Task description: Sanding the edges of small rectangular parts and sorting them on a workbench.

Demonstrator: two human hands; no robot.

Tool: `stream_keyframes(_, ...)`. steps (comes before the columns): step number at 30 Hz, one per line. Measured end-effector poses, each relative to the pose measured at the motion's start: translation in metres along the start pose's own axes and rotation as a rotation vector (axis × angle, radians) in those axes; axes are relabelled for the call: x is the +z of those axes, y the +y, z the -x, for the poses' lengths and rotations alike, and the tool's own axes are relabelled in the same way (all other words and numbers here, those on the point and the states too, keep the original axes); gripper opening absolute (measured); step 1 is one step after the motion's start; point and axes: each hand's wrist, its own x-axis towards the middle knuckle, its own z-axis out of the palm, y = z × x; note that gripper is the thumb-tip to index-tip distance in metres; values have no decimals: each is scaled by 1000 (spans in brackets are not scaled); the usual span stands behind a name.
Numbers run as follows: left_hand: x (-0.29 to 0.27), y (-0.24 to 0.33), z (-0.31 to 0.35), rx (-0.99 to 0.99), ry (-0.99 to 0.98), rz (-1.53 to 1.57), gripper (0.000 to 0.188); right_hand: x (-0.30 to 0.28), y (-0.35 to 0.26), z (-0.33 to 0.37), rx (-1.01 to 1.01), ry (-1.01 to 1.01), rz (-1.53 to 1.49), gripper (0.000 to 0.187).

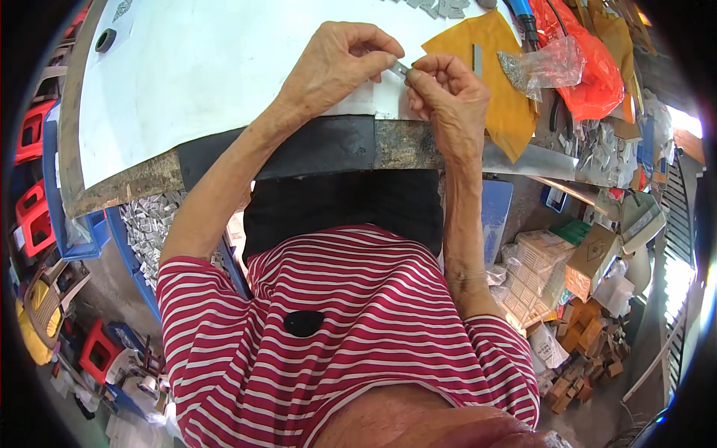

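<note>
Above the white-covered worktable [202,82], a small flat grey metal piece [400,69] is pinched between my two hands. My left hand [334,66] grips its left end between thumb and fingertips. From the other side, the thumb and fingers of my right hand [457,101] close on the right end. Part of the piece is hidden by the fingertips, so its exact kind cannot be told. Right beside my right hand lies a yellow-brown sheet [517,112] with a narrow grey bar [477,61] on it.
A clear plastic bag [556,66] with small metal bits and a red plastic bag [597,89] sit at the right, near a blue-handled tool [522,12]. Loose grey pieces [442,7] lie far off. A black ring [106,40] is far left. Below the edge stands a parts-filled blue bin [133,257].
</note>
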Motion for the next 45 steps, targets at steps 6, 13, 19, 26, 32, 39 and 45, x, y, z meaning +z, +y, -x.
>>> stream_keyframes(6,-1,-5,2,0,12,24,20,1,2,-1,9,-7,-14,10)
stream_keyframes(13,1,-3,2,-32,13,67,15,1,4,-2,16,-29,17,9)
stream_keyframes(19,0,-8,1,-47,20,126,16,5,11,-4,1,-26,-27,7)
stream_keyframes(26,-3,-7,1,-49,-19,87,18,10,16,-5,-51,43,37,5)
stream_keyframes(32,6,-12,1,260,51,-277,17,6,10,-5,-102,85,108,7)
stream_keyframes(39,5,-7,1,356,69,-409,17,-1,13,-8,-96,-12,-48,10)
stream_keyframes(45,5,-9,-1,396,90,-468,16,-4,14,-10,-90,-55,-105,13)
